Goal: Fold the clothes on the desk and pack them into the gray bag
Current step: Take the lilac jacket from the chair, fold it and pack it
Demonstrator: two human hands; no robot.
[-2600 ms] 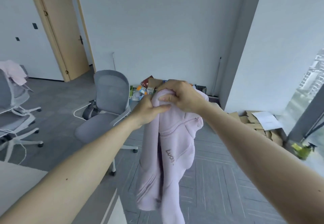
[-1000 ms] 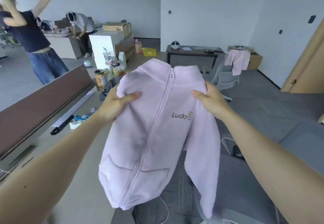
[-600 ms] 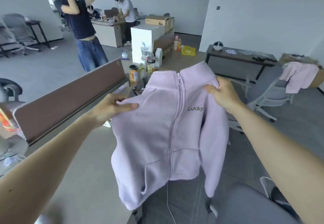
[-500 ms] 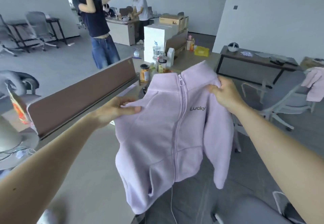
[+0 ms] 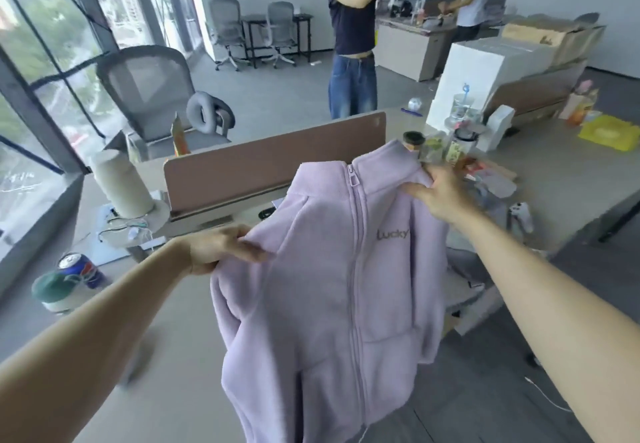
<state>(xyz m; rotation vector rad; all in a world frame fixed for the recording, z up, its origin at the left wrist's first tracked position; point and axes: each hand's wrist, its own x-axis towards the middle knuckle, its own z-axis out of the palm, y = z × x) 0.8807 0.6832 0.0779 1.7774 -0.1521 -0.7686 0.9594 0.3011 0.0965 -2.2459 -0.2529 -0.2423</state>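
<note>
A lilac fleece zip jacket with "Lucky" lettering on the chest hangs in the air above the beige desk, front side toward me, zipper shut. My left hand grips its left shoulder and my right hand grips its right shoulder near the collar. The sleeves hang down at both sides. No gray bag shows in this view.
A brown divider panel runs across the desk. A soda can, a green cap and a paper roll sit at the left. Jars and bottles stand behind the jacket. A person in jeans stands beyond, near office chairs.
My view has swung left from the door and floor to the desk and window. The jacket, earlier bunched in both hands, is now spread out by its shoulders over the desk.
</note>
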